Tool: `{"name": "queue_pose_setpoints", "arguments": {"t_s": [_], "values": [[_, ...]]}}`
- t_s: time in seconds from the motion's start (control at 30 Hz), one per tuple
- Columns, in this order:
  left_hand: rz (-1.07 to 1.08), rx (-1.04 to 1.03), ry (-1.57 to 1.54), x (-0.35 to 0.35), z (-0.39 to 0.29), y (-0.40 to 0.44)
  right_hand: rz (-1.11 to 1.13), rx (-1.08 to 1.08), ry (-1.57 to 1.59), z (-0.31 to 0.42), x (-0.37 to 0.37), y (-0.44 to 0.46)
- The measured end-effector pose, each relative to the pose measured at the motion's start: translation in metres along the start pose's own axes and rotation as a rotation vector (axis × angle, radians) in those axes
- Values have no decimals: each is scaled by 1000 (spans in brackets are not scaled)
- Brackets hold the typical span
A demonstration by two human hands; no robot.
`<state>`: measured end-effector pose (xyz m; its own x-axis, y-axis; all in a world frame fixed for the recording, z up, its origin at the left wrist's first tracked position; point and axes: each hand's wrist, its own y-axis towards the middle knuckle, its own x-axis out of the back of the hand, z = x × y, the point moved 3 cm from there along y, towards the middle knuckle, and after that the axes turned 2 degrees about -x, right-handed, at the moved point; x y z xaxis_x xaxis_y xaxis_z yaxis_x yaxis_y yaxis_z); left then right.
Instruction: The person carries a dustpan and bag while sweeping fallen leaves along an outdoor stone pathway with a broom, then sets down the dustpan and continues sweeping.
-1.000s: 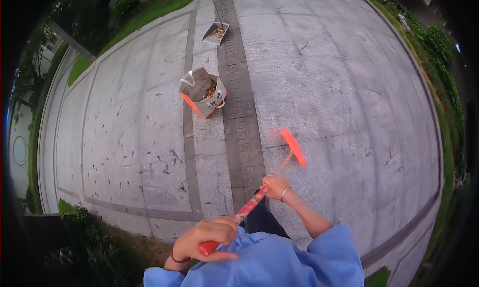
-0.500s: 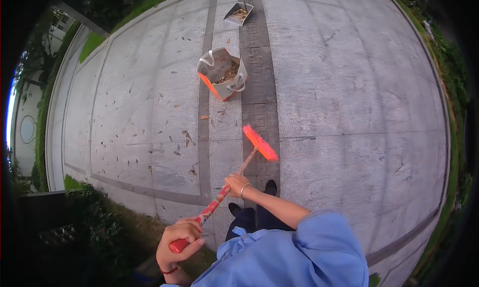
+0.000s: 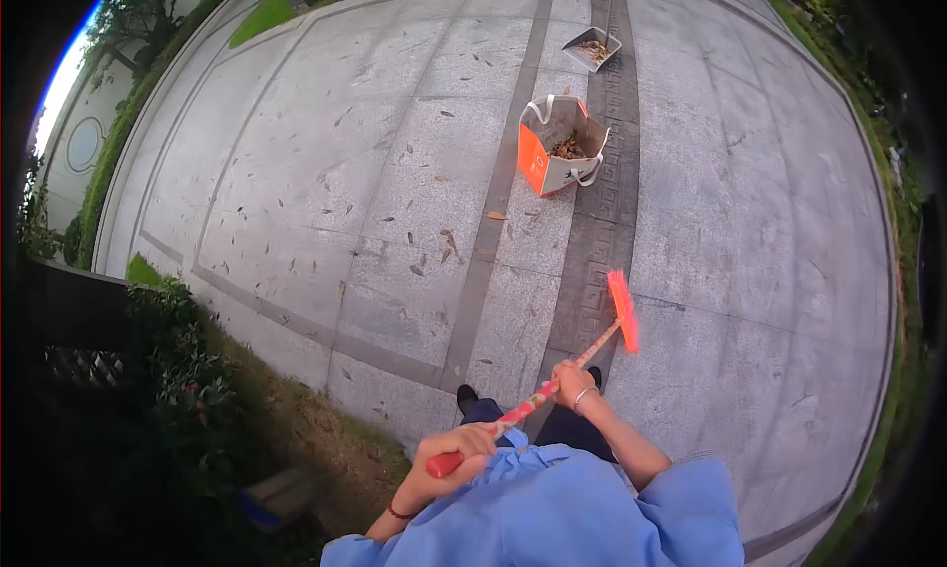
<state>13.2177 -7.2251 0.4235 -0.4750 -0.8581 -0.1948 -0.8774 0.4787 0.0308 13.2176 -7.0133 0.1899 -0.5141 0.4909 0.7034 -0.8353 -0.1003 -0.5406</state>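
Observation:
My left hand (image 3: 451, 457) is closed round the red end of a broom handle, and my right hand (image 3: 572, 382) grips the same handle lower down. The broom (image 3: 624, 312) has bright orange-pink bristles and points out to the right, in front of my feet; whether it touches the paving I cannot tell. Ahead stands an open orange and white bag (image 3: 534, 160) with white handles and dry leaves inside. Beyond it a grey dustpan (image 3: 609, 51) holds more leaves. Scattered fallen leaves (image 3: 450, 245) lie on the paving, mostly to the left.
Pale stone paving (image 3: 730, 222) is crossed by a dark patterned strip (image 3: 595, 271). Shrubs (image 3: 187, 399) and a soil bed border the near left. A hedge (image 3: 123, 163) and a wall run along the far left, and greenery edges the right side.
My view has turned left, so the bag and dustpan sit farther right. The broom head has swung to the right and its bristles now stand more upright in view. Both hands keep their grip.

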Motion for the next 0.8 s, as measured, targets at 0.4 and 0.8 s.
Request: {"name": "queue_pose_setpoints", "arguments": {"t_s": [0.4, 0.8], "values": [[-188, -156, 318, 211, -84, -97, 84, 416, -6, 293, -142, 92], [-369, -368, -125, 224, -86, -242, -31, 204, -105, 325, -164, -36]]}}
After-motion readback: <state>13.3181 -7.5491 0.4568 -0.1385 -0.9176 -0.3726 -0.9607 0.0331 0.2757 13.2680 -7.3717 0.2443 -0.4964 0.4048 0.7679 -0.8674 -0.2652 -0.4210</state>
